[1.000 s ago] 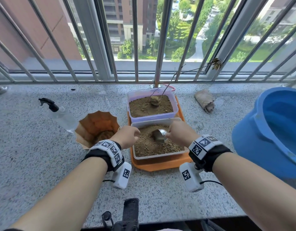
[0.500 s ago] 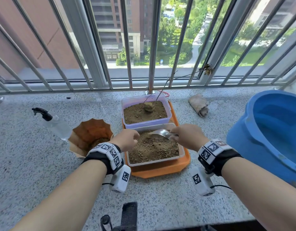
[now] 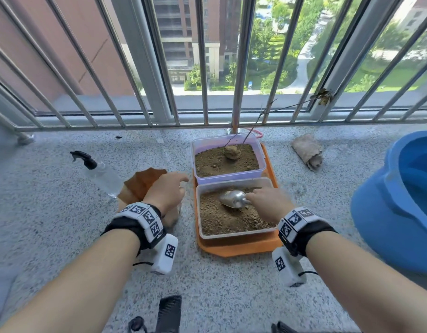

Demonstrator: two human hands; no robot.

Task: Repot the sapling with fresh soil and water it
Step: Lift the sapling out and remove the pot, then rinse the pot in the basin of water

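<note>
The bare sapling (image 3: 267, 114) leans on the railing, its root ball (image 3: 231, 152) lying on soil in the far purple-rimmed box (image 3: 200, 145). My right hand (image 3: 267, 204) grips the handle of a metal scoop (image 3: 232, 200), whose bowl lies on the soil of the near clear box (image 3: 234, 183). Both boxes stand on an orange tray (image 3: 236, 248). My left hand (image 3: 164, 192) hovers over the brown pot (image 3: 142, 181) left of the tray, fingers relaxed and holding nothing; it hides most of the pot.
A clear spray bottle (image 3: 99, 174) with a black trigger lies left of the pot. A large blue bucket (image 3: 397, 203) stands at the right. A rolled cloth (image 3: 307, 152) lies behind it near the railing. A black comb-like object (image 3: 169, 313) sits at the near edge.
My left hand left the near box's rim and moved left over the pot. The scoop came back down onto the soil in the near box.
</note>
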